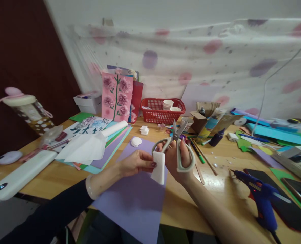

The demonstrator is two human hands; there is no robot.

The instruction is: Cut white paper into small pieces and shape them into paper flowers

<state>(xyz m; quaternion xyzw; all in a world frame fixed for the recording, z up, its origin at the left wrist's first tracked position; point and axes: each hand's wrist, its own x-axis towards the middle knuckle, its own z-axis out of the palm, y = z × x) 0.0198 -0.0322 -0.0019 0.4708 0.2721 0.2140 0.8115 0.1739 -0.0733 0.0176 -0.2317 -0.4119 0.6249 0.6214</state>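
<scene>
My left hand pinches a folded strip of white tissue paper between thumb and fingers, above a purple sheet of paper. In my right hand is a pair of scissors with pale grey handles; its blades point up and stand apart, away from the strip. The right fingers sit close behind the strip, and I cannot tell whether they touch it. A round white paper piece lies at the purple sheet's far end. Beyond it is a small stack of white squares.
A blue hot glue gun lies at the right. At the back stand a red basket with paper cups and a pink flower picture. Pencils lie beyond my right hand. White tissue covers papers at the left, near a white device.
</scene>
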